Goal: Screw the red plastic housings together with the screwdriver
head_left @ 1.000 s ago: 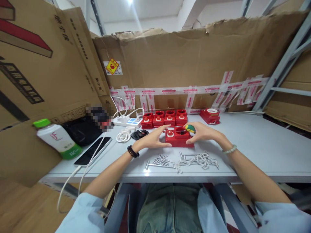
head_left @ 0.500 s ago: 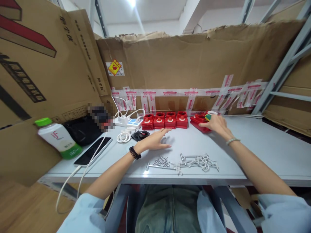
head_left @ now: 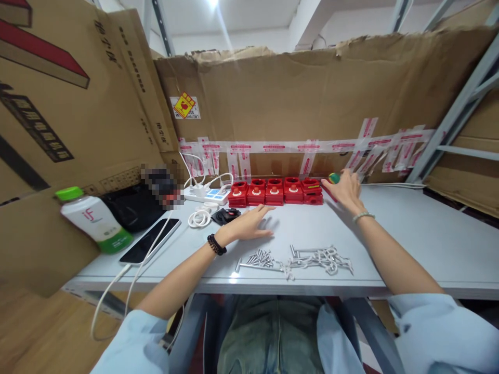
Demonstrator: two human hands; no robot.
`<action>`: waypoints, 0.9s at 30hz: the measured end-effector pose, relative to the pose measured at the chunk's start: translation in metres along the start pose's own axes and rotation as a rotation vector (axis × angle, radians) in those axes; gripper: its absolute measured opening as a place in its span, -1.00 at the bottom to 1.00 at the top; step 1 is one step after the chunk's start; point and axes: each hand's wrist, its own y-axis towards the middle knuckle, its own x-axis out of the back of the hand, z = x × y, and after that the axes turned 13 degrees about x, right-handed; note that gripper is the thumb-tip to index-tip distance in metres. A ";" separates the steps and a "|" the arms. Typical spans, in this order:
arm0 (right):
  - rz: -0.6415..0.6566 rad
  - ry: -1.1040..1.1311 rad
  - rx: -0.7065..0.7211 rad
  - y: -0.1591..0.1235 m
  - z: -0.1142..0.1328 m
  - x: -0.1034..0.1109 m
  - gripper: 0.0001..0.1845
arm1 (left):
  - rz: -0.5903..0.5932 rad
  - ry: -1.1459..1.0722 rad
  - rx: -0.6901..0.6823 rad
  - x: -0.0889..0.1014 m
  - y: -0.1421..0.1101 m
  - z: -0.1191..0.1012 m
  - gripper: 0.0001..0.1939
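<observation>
My left hand (head_left: 249,224) lies on the table with its fingers stretched out and apart, holding nothing. Behind it, red blocks with round openings and pale knobs (head_left: 274,192) stand side by side in a row. At the right end of the row is a red block (head_left: 312,191) with a yellow-green strip on top. Just to the right, my right hand (head_left: 346,191) has its fingers closed around a red part (head_left: 330,194), mostly hidden by the hand. A green object (head_left: 334,178) shows at its fingertips. Small screws (head_left: 260,258) and a tangle of metal pins with chains (head_left: 322,259) lie nearer me.
On the left are a bottle with a green cap (head_left: 93,218), a phone (head_left: 150,241) with a white cable, a black pouch (head_left: 128,208), a coiled white cable (head_left: 199,218) and a power strip (head_left: 212,195). Cardboard (head_left: 273,98) walls the table's back; metal shelving (head_left: 448,119) stands at right.
The red block at the right has moved left into line with the row. My right hand has let go of it and shifted slightly right and back. My left hand stays put.
</observation>
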 end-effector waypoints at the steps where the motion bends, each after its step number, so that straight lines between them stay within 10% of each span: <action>1: -0.027 -0.015 -0.029 0.001 -0.008 0.001 -0.19 | 0.001 0.003 -0.003 0.000 0.000 0.000 -0.27; 13: 0.154 -0.123 -0.131 0.009 -0.040 -0.006 -0.21 | 0.040 0.031 0.034 0.000 -0.002 -0.001 -0.28; 27: 0.342 -0.148 0.084 -0.024 -0.106 0.059 -0.44 | 0.067 0.042 0.028 -0.001 -0.003 0.001 -0.30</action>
